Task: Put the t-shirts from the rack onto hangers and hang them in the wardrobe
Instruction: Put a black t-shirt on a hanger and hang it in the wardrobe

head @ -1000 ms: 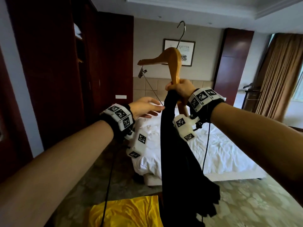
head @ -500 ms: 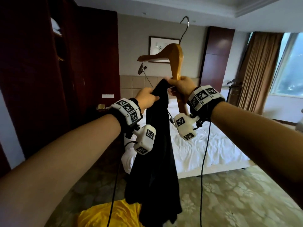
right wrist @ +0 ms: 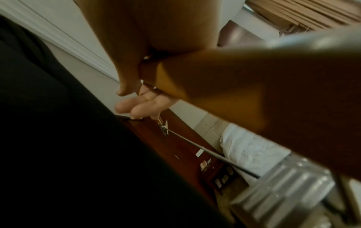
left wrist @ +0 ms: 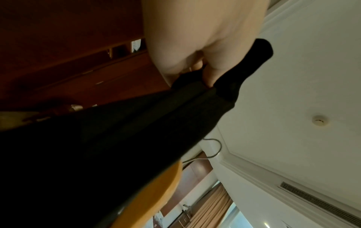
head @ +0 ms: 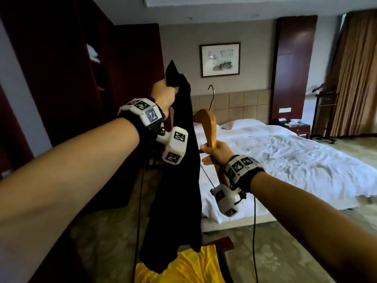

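It was a hotel-style bedroom, shown chiefly by the wide bed [head: 285,160] made up in rumpled white linen. A framed ink picture [head: 220,59] hung on the wall above the bed's tiled headboard [head: 234,103], and a small nightstand [head: 298,129] stood just beside its far side with heavy tan curtains [head: 355,74] beyond. Dark red-brown wardrobe panels [head: 61,68] lined the wall left of the bed, and patterned carpet [head: 275,262] spread below its foot.
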Available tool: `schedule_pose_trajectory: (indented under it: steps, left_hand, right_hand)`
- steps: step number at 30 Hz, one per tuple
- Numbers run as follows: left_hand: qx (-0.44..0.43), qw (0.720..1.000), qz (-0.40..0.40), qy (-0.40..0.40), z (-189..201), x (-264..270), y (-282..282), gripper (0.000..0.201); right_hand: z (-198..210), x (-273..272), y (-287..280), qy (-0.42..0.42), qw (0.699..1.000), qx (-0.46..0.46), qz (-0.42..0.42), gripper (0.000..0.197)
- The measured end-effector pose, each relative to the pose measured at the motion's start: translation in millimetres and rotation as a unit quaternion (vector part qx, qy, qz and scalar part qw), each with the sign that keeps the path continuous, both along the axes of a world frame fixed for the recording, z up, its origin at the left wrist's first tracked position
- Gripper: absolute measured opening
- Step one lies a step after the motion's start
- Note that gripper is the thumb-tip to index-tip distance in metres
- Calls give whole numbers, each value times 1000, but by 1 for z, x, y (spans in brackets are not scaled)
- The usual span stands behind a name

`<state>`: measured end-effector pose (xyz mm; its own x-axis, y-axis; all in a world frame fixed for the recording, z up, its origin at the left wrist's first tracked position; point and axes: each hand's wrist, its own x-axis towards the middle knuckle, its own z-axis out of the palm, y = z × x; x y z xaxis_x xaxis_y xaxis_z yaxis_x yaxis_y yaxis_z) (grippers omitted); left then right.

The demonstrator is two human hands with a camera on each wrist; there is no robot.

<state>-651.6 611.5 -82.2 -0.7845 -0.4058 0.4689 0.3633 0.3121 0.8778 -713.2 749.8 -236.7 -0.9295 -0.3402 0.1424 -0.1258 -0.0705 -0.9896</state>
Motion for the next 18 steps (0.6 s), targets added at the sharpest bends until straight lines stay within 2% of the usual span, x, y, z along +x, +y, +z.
schedule_pose_trajectory:
  steps: [2, 4, 7, 10, 14, 16, 18]
  left_hand:
    - [13, 1000, -1, 11, 8, 6, -10, 32]
    - [29, 999, 9, 12, 11, 13, -20, 33]
    - [45, 998, 32, 13, 6, 19, -38, 30]
    - [67, 996, 65, 2, -4, 23, -62, 29]
    - [93, 987, 123, -38, -18, 32, -99, 32]
    - [68, 983, 155, -69, -26, 35, -114, 41]
    - [4, 981, 172, -94, -33, 36, -123, 52]
  right_hand:
    - [-6, 1, -15, -1, 1000, 14, 21, 4]
    - [-11, 2, -28, 27, 997, 65, 19, 8]
    - [-14, 4, -44, 101, 982, 157, 6, 26]
    - [-13, 3, -58, 111, 985, 127, 28, 29]
    - [9, -1, -65, 80, 995, 48, 47, 18]
    - [24, -2, -66, 85, 994, 39, 52, 22]
    - [41, -1, -68, 91, 995, 36, 35, 20]
